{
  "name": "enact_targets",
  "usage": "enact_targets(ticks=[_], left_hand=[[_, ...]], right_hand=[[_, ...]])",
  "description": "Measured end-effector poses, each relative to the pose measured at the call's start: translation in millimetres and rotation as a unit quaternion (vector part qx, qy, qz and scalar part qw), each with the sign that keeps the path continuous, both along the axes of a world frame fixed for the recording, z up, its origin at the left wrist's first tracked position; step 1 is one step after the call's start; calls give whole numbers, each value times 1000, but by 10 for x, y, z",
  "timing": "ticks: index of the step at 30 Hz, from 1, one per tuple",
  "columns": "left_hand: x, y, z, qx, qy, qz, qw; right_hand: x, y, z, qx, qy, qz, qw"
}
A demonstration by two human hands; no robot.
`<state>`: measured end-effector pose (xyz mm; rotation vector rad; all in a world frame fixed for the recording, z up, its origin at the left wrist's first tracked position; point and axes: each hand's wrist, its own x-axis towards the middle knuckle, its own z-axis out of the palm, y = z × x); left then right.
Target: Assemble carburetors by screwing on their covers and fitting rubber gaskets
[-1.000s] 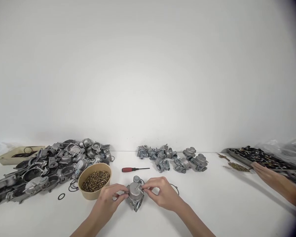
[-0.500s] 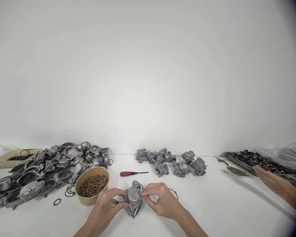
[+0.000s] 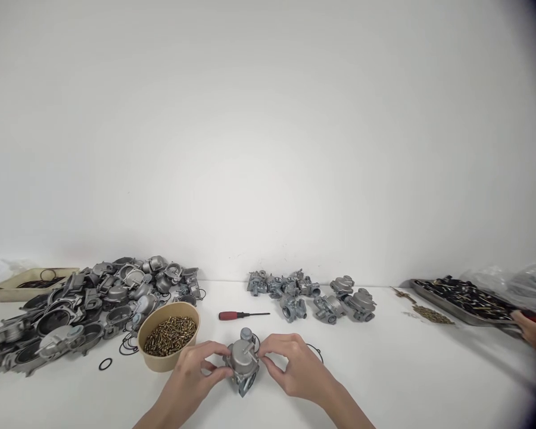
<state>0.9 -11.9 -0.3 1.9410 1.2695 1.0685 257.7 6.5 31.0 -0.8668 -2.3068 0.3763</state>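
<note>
A grey metal carburetor-like part point(image 3: 243, 359) with a domed cover stands on the white table at the bottom centre. My left hand point(image 3: 192, 375) grips its left side between thumb and fingers. On the right side, the thumb and fingertips of my right hand point(image 3: 295, 367) pinch its edge; the exact contact is partly hidden. Just left of my left hand is a tan tub point(image 3: 148, 356) full of brass screws point(image 3: 172, 335). Beyond the held part lies a screwdriver point(image 3: 228, 315) with a red handle. A thin black ring point(image 3: 316, 351) shows behind my right hand.
Many metal covers point(image 3: 116, 293) are heaped at left, near a yellowish tray point(image 3: 0, 292) and a loose black ring point(image 3: 105, 364). Several carburetor bodies point(image 3: 293, 307) stand behind. At right are loose brass parts point(image 3: 432, 314), a metal tray point(image 3: 462, 314) and another person's hand point(image 3: 533, 333).
The other person's hand has moved right, toward the frame edge, and something red now shows in it. My hands keep the same hold on the part. The whole view has shifted slightly.
</note>
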Motion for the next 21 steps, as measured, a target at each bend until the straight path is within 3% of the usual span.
enact_targets(ticks=[6,16,21], left_hand=[[-9,41,-24,-17,12,-7,1000],[120,-132,124,-88,28,27,995],[224,-119,135,-111,-7,22,994]], right_hand=[[-10,17,26,-15,-2,14,1000],[-66,31,-16,-131,78,29,988],[-106,21,-41,-100,54,40,993]])
